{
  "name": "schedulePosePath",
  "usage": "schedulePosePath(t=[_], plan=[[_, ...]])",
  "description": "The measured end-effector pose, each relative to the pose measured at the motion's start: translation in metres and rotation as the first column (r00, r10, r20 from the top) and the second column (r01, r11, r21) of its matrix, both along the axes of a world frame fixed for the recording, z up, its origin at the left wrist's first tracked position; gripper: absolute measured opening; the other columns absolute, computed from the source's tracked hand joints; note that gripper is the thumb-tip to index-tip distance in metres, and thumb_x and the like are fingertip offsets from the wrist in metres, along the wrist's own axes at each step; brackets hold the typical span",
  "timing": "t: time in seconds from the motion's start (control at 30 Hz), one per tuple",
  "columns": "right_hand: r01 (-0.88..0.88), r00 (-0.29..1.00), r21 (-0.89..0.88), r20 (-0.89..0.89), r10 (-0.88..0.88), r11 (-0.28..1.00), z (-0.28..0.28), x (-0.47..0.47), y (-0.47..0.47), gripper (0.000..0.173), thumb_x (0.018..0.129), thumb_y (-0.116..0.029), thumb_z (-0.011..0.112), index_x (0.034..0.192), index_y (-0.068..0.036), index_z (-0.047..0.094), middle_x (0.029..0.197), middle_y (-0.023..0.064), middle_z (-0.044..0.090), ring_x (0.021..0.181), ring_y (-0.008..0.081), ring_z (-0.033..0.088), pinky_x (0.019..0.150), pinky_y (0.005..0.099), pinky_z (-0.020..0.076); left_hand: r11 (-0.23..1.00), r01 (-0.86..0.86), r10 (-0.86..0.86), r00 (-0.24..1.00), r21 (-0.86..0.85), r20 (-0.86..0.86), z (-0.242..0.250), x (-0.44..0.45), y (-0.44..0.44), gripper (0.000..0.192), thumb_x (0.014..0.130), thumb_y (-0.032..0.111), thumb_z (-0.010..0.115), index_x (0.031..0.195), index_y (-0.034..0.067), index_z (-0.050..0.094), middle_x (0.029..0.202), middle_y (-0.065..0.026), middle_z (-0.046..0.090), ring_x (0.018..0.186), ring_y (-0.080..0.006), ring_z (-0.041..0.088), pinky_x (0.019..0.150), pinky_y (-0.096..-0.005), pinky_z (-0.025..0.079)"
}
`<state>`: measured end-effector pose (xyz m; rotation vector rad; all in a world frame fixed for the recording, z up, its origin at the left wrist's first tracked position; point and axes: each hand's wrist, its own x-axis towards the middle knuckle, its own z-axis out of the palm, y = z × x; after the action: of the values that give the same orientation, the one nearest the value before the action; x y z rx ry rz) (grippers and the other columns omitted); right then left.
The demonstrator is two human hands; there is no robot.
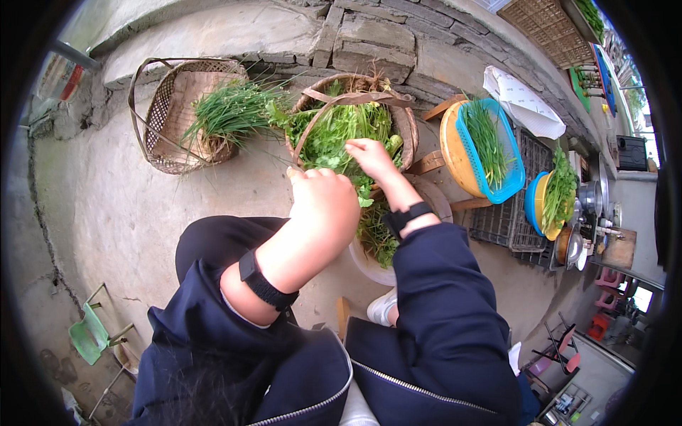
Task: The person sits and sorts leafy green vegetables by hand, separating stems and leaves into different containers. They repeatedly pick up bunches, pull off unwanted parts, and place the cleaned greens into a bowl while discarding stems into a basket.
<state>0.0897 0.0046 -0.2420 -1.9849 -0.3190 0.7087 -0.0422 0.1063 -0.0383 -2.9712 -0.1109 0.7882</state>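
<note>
Before me a round woven basket (410, 133) with an arched handle holds leafy green herbs (335, 133), some with roots at the far side. My left hand (325, 199) is at the basket's near left edge, its fingers curled; what lies inside them is hidden. Over the basket's near right part is my right hand (370, 158), fingertips pinched at the leaves; whether a stem is between them is not clear. Below it, a pale tub (442, 197) holds green trimmings (378, 234). To the left, a bunch of chives with small buds (229, 112) lies in a lattice basket (165, 106).
Right of the round basket, a blue plastic basket (519, 181) of long green leaves rests on a wooden stool (453, 154). Black crates (495, 223) and a yellow basket (541, 207) of greens stand farther right. A stone ledge (373, 40) runs behind. A green chair (88, 335) is lower left.
</note>
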Motion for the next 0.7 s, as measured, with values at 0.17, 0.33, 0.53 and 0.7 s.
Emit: schedulePosePath(t=[0.17,0.33,0.53,0.7], plan=[[0.099,0.974,0.200,-0.220,-0.054,0.975,0.085,-0.014,-0.054,0.031,0.098,-0.023,0.062,0.123,-0.005,0.069,0.114,0.0015,0.070,0.096,0.0075,0.060,0.082,0.0271,0.0497,0.994,-0.072,0.075,0.996,-0.079,0.041,0.015,0.006,0.012,0.028,0.085,0.018,0.063,0.109,0.004,0.064,0.111,-0.0139,0.066,0.106,-0.0297,0.066,0.099,-0.0494,0.046],[0.176,0.916,0.239,-0.394,-0.071,0.955,0.128,-0.040,-0.080,0.029,0.099,-0.024,0.061,0.119,-0.005,0.069,0.115,0.0030,0.068,0.098,0.0102,0.061,0.086,0.0297,0.0530,0.954,-0.143,0.184,0.973,-0.263,0.138,0.004,0.013,0.022,0.021,0.089,0.018,0.057,0.101,0.004,0.067,0.105,-0.0162,0.069,0.100,-0.0351,0.068,0.086,-0.0466,0.054],[0.370,0.803,0.252,-0.571,-0.171,0.894,0.103,-0.058,-0.098,0.029,0.099,-0.022,0.061,0.120,-0.002,0.065,0.115,0.0047,0.065,0.097,0.0162,0.063,0.083,0.0350,0.0564,0.856,-0.271,0.279,0.959,-0.440,-0.046,-0.032,0.040,0.016,0.024,0.085,0.010,0.054,0.093,-0.001,0.073,0.102,-0.0220,0.071,0.097,-0.0371,0.069,0.083,-0.0440,0.055],[0.621,0.626,0.124,-0.673,-0.394,0.774,0.051,-0.085,-0.095,0.019,0.095,-0.010,0.063,0.113,-0.002,0.062,0.098,0.0058,0.066,0.085,0.0204,0.068,0.074,0.0316,0.0557,0.894,-0.185,0.124,0.978,-0.408,-0.171,-0.025,0.044,-0.002,0.028,0.087,0.011,0.058,0.108,0.006,0.074,0.113,-0.0157,0.071,0.106,-0.0299,0.069,0.089,-0.0389,0.055]])
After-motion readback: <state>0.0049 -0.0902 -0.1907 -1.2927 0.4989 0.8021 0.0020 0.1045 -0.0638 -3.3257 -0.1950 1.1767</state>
